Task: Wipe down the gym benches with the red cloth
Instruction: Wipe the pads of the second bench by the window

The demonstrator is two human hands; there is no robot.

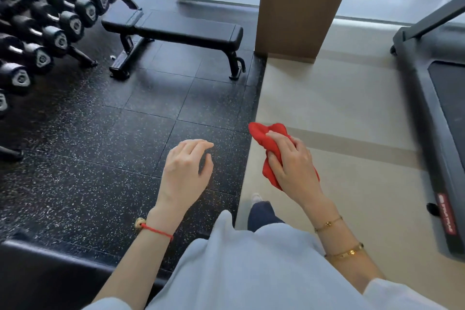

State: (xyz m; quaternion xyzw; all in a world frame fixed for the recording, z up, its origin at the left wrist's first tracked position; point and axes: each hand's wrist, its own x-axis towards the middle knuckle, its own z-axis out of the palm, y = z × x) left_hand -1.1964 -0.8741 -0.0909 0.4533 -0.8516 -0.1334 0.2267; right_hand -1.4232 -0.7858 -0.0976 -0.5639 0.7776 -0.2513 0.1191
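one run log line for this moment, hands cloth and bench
right hand: gripping bunched red cloth | left hand: empty, fingers curled | flat bench: ahead beside dumbbell rack, untouched | wiping: not yet begun

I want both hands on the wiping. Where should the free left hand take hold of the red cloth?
Probably the loose corner of the red cloth sticking out past the right hand. The left hand could pinch it from the left, its own side; the rest is bunched in the right fist.
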